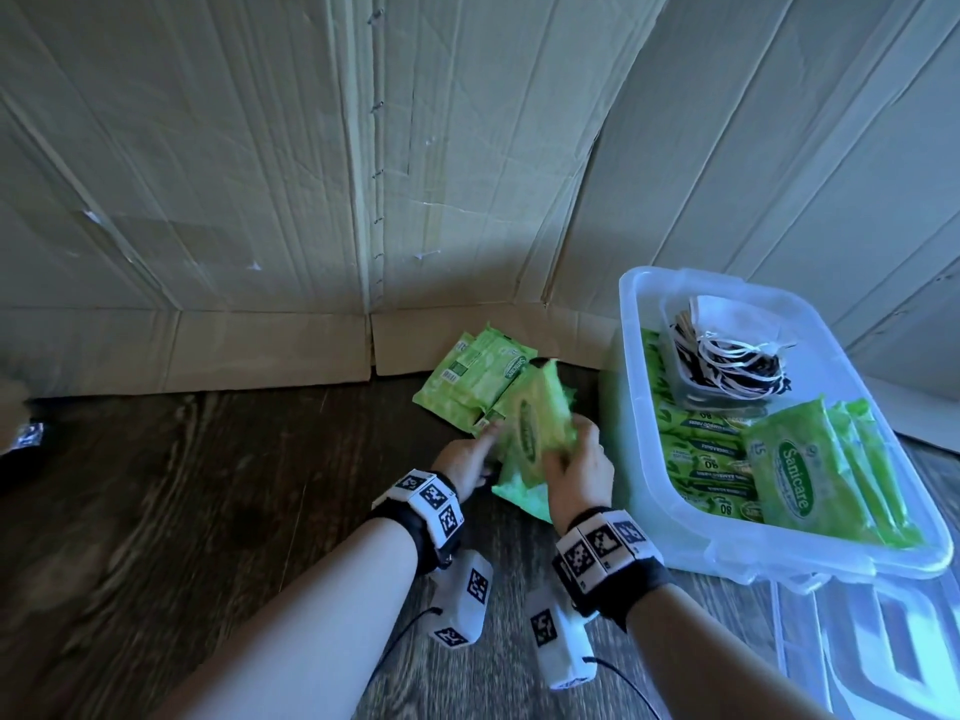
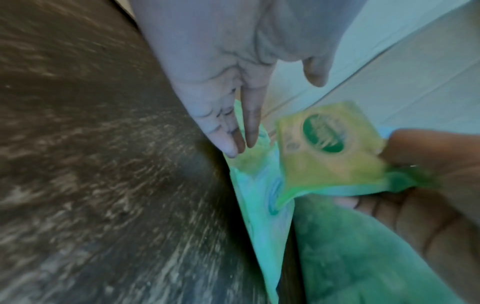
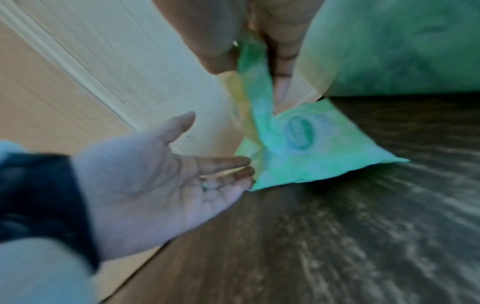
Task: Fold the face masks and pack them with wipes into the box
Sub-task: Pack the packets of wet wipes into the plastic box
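My right hand point(image 1: 569, 449) pinches the edge of a green wipes pack point(image 1: 535, 423) and holds it tilted above the floor. In the right wrist view its thumb and fingers point(image 3: 281, 61) pinch the pack's seam point(image 3: 257, 82). My left hand point(image 1: 485, 439) is flat, with straight fingers touching another green pack point(image 3: 311, 150) that lies on the floor. A few more packs point(image 1: 478, 376) lie behind by the cardboard wall. The clear plastic box point(image 1: 636, 418) stands to the right, holding wipes packs point(image 1: 795, 480) and a small tub of face masks point(image 1: 727, 356).
Brown cardboard sheets point(image 1: 363, 174) wall in the back and right. The floor point(image 1: 208, 485) is dark wood. The box's clear lid point(image 1: 893, 646) lies at the lower right, next to the box.
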Action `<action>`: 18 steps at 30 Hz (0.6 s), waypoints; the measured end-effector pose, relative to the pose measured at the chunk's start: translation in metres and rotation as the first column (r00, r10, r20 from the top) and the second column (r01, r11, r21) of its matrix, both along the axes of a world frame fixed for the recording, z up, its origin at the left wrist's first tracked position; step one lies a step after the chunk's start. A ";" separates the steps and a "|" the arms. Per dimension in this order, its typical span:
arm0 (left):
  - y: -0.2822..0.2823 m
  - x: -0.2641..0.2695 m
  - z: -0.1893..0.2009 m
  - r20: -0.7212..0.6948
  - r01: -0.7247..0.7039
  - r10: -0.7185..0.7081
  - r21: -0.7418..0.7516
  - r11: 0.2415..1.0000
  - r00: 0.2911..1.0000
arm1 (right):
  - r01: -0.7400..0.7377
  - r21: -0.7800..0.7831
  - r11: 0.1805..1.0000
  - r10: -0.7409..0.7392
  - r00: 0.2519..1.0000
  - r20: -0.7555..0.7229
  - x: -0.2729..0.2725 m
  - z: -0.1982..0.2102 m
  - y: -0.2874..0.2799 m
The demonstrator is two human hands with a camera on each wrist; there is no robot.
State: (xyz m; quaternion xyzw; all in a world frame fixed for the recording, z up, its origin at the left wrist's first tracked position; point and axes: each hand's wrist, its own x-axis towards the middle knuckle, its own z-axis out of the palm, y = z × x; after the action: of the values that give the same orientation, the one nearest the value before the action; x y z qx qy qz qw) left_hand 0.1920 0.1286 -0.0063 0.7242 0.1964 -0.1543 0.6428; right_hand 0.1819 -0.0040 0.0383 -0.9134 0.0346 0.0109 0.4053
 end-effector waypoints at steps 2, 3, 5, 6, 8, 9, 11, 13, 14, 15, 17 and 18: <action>0.004 -0.002 0.005 -0.025 -0.057 0.054 -0.167 0.984 0.998 | -0.126 0.072 0.989 0.123 0.991 0.051 -0.007 0.004 0.007; 0.007 -0.004 0.008 -0.017 -0.105 0.104 -0.268 0.958 0.994 | -0.166 0.075 0.983 0.164 0.986 0.035 -0.006 0.005 0.010; 0.012 -0.009 0.011 0.009 -0.203 0.219 -0.342 0.918 0.976 | -0.142 0.027 0.990 0.143 0.988 -0.055 0.004 0.001 0.014; 0.016 -0.009 0.010 0.029 -0.243 0.259 -0.260 0.934 0.965 | -0.097 -0.025 0.995 0.093 0.990 -0.109 0.011 -0.004 0.015; 0.024 -0.013 0.011 0.064 -0.262 0.267 -0.073 0.962 0.962 | 0.007 -0.166 0.986 -0.045 0.974 -0.224 0.022 -0.018 0.013; 0.028 -0.016 0.012 0.081 -0.266 0.265 0.002 0.964 0.961 | 0.055 -0.219 0.974 -0.119 0.951 -0.286 0.025 -0.023 0.013; 0.034 -0.020 0.011 0.107 -0.273 0.267 0.044 0.961 0.958 | 0.107 -0.215 0.971 -0.189 0.893 -0.408 0.028 -0.030 0.011; 0.042 -0.024 0.009 0.182 -0.259 0.247 0.041 0.965 0.952 | 0.135 -0.145 0.980 -0.189 0.857 -0.479 0.030 -0.034 0.009; 0.046 -0.025 0.005 0.214 -0.245 0.230 0.045 0.968 0.949 | 0.146 -0.124 0.981 -0.189 0.853 -0.486 0.031 -0.037 0.009; 0.048 -0.026 0.006 0.246 -0.231 0.209 0.064 0.971 0.947 | 0.165 -0.107 0.980 -0.196 0.862 -0.468 0.032 -0.038 0.010; 0.051 -0.026 0.004 0.257 -0.179 0.148 0.101 0.979 0.955 | 0.224 -0.060 0.973 -0.231 0.903 -0.362 0.033 -0.038 0.012; 0.053 -0.024 0.001 0.247 -0.162 0.131 0.108 0.981 0.960 | 0.244 -0.020 0.970 -0.239 0.927 -0.290 0.033 -0.037 0.015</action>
State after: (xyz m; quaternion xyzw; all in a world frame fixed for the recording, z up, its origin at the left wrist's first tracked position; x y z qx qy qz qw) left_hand 0.1677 0.1817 -0.0049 0.7603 0.1804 -0.0051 0.6240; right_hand 0.2154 0.0110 0.0016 -0.8873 0.2056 0.0951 0.4017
